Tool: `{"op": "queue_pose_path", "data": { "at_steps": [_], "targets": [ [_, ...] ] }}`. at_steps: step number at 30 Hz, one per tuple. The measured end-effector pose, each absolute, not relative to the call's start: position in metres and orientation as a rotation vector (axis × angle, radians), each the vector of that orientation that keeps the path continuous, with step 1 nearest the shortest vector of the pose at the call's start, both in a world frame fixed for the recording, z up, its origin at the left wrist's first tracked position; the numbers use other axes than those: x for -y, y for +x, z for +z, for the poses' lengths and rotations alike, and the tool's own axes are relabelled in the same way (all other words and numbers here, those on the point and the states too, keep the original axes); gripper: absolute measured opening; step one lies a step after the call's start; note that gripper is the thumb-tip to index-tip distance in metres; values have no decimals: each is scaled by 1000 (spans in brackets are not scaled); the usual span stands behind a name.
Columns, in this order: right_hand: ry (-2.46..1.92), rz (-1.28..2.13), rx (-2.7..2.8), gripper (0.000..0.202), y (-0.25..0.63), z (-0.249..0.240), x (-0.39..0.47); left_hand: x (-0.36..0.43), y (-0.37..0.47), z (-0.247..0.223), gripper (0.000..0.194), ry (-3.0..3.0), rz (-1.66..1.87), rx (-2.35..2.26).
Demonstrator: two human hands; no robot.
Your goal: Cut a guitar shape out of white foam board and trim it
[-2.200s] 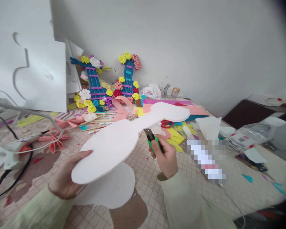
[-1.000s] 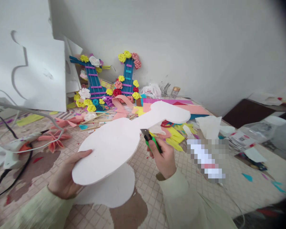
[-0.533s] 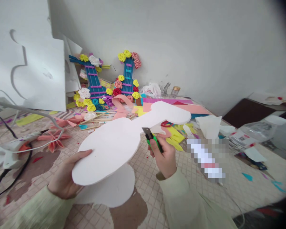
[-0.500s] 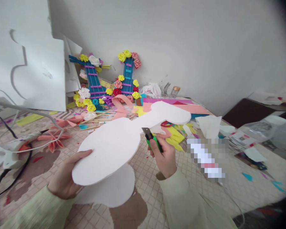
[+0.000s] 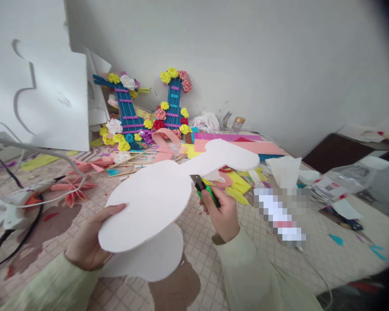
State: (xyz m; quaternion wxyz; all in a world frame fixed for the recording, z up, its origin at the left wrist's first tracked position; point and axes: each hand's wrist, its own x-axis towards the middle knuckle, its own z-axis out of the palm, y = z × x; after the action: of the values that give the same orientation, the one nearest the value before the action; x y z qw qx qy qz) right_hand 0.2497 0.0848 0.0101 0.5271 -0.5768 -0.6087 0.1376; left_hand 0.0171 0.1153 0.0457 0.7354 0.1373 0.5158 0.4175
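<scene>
My left hand (image 5: 92,237) grips the lower left edge of a white guitar-shaped board (image 5: 149,203), thumb on top and fingers underneath. The board's narrow neck and rounded head point to the back right. My right hand (image 5: 222,211) is closed around a green and black utility knife (image 5: 207,191). Its blade touches or nearly touches the board's edge where the round body meets the neck. Another white rounded piece (image 5: 152,255) lies on the table below the board.
Two blue guitar shapes with paper flowers (image 5: 173,103) lean on the wall. A large white cut-out sheet (image 5: 55,95) stands at left, near a power strip (image 5: 22,198) and cables. Coloured paper (image 5: 238,188) lies behind the knife. At right is a plastic bottle (image 5: 343,179).
My right hand and the knife have shifted slightly left, bringing the blade closer in at the corner of body and neck. My left hand and the board have barely moved.
</scene>
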Motion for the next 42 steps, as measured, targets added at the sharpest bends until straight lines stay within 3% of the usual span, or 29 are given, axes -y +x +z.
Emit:
{"op": "queue_pose_path", "data": {
  "at_steps": [17,27,36,42],
  "targets": [
    [-1310,440,1446,24,249,9,-85,-113,16,47,39,368,894,-1141],
    [-1161,739,1348,28,246,13,-83,-114,14,53,36,422,988,-1187],
    [-1172,288,1453,30,249,13,-84,-113,15,55,40,469,1084,-1209],
    [-1137,161,1621,33,251,14,-84,-115,14,51,42,518,1162,-1142]
  ]
}}
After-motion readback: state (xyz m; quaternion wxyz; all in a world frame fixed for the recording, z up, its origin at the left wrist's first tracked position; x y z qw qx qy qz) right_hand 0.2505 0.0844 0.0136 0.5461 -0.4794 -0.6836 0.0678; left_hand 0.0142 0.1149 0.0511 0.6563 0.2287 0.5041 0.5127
